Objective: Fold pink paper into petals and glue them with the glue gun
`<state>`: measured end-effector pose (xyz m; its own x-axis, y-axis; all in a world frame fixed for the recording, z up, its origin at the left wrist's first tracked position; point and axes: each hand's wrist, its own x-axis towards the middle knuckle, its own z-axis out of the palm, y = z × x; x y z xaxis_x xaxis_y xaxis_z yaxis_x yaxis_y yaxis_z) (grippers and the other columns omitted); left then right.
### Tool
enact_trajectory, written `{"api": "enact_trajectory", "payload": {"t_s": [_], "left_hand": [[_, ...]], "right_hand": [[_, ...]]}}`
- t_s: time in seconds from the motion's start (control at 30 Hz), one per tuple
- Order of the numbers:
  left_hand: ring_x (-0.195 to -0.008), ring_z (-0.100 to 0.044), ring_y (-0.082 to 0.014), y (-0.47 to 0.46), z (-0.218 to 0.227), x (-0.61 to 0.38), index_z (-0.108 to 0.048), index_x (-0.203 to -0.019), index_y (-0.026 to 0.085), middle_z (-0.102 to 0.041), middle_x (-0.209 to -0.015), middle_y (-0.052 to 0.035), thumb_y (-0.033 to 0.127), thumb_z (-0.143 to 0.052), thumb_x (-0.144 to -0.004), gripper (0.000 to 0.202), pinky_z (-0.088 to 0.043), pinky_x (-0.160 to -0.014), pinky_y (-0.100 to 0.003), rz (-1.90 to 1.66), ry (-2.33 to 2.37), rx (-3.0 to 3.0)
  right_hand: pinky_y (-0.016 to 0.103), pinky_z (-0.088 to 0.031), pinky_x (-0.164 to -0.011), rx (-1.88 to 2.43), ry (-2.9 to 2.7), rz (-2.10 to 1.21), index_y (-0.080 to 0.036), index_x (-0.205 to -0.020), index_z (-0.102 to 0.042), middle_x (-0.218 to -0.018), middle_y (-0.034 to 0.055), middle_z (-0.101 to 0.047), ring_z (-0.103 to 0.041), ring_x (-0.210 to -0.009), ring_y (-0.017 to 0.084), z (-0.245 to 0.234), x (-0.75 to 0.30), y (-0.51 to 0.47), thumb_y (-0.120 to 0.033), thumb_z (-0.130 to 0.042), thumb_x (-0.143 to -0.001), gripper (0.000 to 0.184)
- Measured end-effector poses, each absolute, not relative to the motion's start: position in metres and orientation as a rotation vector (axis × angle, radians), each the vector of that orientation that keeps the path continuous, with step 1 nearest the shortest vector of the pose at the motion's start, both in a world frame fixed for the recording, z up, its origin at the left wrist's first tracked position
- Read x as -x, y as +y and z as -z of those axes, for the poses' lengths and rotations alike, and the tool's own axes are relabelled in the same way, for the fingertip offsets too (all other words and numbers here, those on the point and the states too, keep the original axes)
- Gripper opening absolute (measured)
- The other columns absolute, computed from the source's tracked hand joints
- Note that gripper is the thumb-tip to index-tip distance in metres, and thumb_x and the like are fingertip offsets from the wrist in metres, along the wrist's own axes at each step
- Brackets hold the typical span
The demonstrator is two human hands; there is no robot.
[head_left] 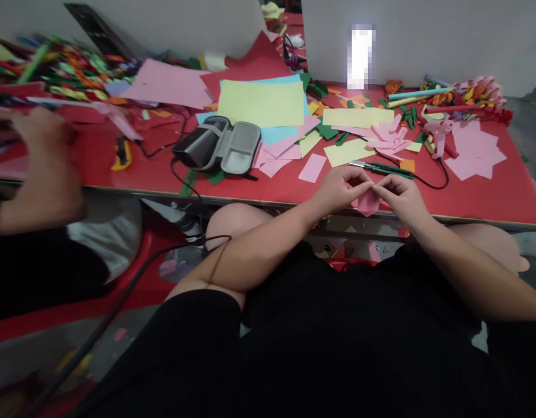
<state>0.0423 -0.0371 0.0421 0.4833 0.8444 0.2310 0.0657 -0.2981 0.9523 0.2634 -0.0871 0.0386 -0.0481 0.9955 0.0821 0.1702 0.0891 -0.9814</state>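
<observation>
Between my two hands, at the front edge of the red table [276,186], hangs a small piece of pink paper [369,203]. My left hand [342,184] pinches its upper edge between thumb and fingertips. My right hand [398,194] pinches the same edge close beside, so the fingertips nearly meet. Just beyond my fingers lies a green craft knife [383,168] with its blade end to the left. A loose pink paper rectangle [312,168] rests left of my hands. Folded pink paper strips [390,138] are heaped behind the knife.
A pink glue gun [439,138] with a black cord stands right, beside pink sheets [475,152]. An open grey case [241,148], yellow paper [261,103] and a lit phone-like screen [360,58] are further back. At left, a co-worker's arm [50,157] is near a yellow cutter [122,153].
</observation>
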Motion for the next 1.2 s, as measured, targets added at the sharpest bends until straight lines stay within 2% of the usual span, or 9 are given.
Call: {"api": "enact_trajectory", "payload": {"t_s": [0.1, 0.2, 0.27, 0.4, 0.57, 0.7, 0.83, 0.97, 1.2], "left_hand": [[-0.077, -0.069, -0.0156, -0.03, -0.032, -0.046, -0.086, -0.092, 0.022, -0.079, -0.084, -0.0027, 0.036, -0.09, -0.104, 0.019, -0.057, -0.074, -0.03, -0.984, 0.835, -1.499], [-0.076, -0.067, -0.0143, -0.024, -0.024, -0.052, -0.081, -0.095, 0.022, -0.076, -0.083, -0.0004, 0.03, -0.089, -0.104, 0.015, -0.055, -0.068, -0.026, -1.018, 0.931, -1.277], [-0.075, -0.066, -0.0134, -0.02, -0.021, -0.056, -0.075, -0.096, 0.023, -0.075, -0.084, 0.0015, 0.024, -0.088, -0.103, 0.015, -0.056, -0.067, -0.025, -1.018, 0.981, -1.157], [-0.071, -0.065, -0.0115, -0.015, -0.013, -0.06, -0.065, -0.095, 0.024, -0.071, -0.082, 0.0042, 0.017, -0.088, -0.102, 0.024, -0.059, -0.069, -0.024, -1.022, 1.037, -0.969], [-0.071, -0.064, -0.0132, -0.012, -0.006, -0.058, -0.063, -0.094, 0.024, -0.067, -0.083, 0.0038, 0.019, -0.089, -0.103, 0.028, -0.059, -0.07, -0.028, -0.966, 1.013, -0.937], [-0.078, -0.066, -0.0163, -0.005, -0.005, -0.045, -0.073, -0.1, 0.024, -0.075, -0.089, 0.0008, 0.014, -0.093, -0.095, 0.023, -0.053, -0.076, -0.031, -0.89, 1.071, -1.409], [-0.088, -0.072, -0.024, 0.002, 0.001, -0.033, -0.087, -0.099, 0.024, -0.084, -0.095, -0.0067, 0.03, -0.094, -0.1, 0.01, -0.05, -0.082, -0.036, -0.652, 1.149, -1.872], [-0.094, -0.07, -0.0273, 0.007, 0.011, -0.029, -0.094, -0.099, 0.025, -0.086, -0.106, -0.0104, 0.03, -0.098, -0.095, 0.008, -0.051, -0.086, -0.038, -0.687, 1.177, -1.99], [-0.097, -0.073, -0.028, 0.014, 0.017, -0.027, -0.097, -0.095, 0.03, -0.088, -0.109, -0.0106, 0.032, -0.095, -0.093, 0.004, -0.052, -0.085, -0.041, -0.61, 1.215, -1.984]], "right_hand": [[0.037, -0.066, -0.073, 1.292, -1.251, -1.151, -0.028, -0.085, -0.078, -0.082, 0.0029, -0.079, -0.074, -0.075, 0.021, -0.031, -0.265, -0.08, -0.086, -0.104, -0.077, 0.063], [0.032, -0.065, -0.063, 1.333, -1.085, -1.289, -0.028, -0.09, -0.077, -0.08, 0.0006, -0.076, -0.071, -0.07, 0.018, -0.026, -0.27, -0.073, -0.091, -0.107, -0.064, 0.074], [0.03, -0.064, -0.057, 1.346, -1.093, -1.348, -0.028, -0.094, -0.079, -0.081, -0.0004, -0.077, -0.071, -0.067, 0.017, -0.025, -0.275, -0.07, -0.08, -0.114, -0.058, 0.073], [0.026, -0.058, -0.049, 1.367, -1.22, -1.328, -0.027, -0.097, -0.082, -0.082, 0.0009, -0.083, -0.075, -0.069, 0.019, -0.02, -0.282, -0.068, -0.062, -0.116, -0.061, 0.061], [0.026, -0.054, -0.051, 1.437, -1.264, -1.265, -0.027, -0.086, -0.076, -0.072, -0.0021, -0.076, -0.071, -0.064, 0.015, -0.011, -0.29, -0.06, -0.051, -0.115, -0.062, 0.051], [0.029, -0.049, -0.053, 1.479, -1.486, -1.218, -0.027, -0.084, -0.08, -0.071, -0.0025, -0.076, -0.063, -0.06, 0.014, -0.004, -0.307, -0.04, -0.05, -0.115, -0.064, 0.046], [0.035, -0.05, -0.061, 1.534, -1.821, -1.043, -0.028, -0.075, -0.083, -0.071, 0.0009, -0.079, -0.066, -0.066, 0.019, 0.003, -0.318, -0.025, -0.046, -0.11, -0.072, 0.032], [0.04, -0.051, -0.07, 1.56, -1.958, -0.821, -0.029, -0.079, -0.087, -0.074, 0.0016, -0.08, -0.067, -0.07, 0.021, 0.005, -0.315, -0.025, -0.035, -0.1, -0.084, 0.016], [0.042, -0.055, -0.075, 1.676, -1.879, -0.811, -0.028, -0.082, -0.087, -0.079, 0.0028, -0.082, -0.066, -0.07, 0.022, 0.006, -0.308, -0.026, -0.032, -0.099, -0.082, 0.012]]}}
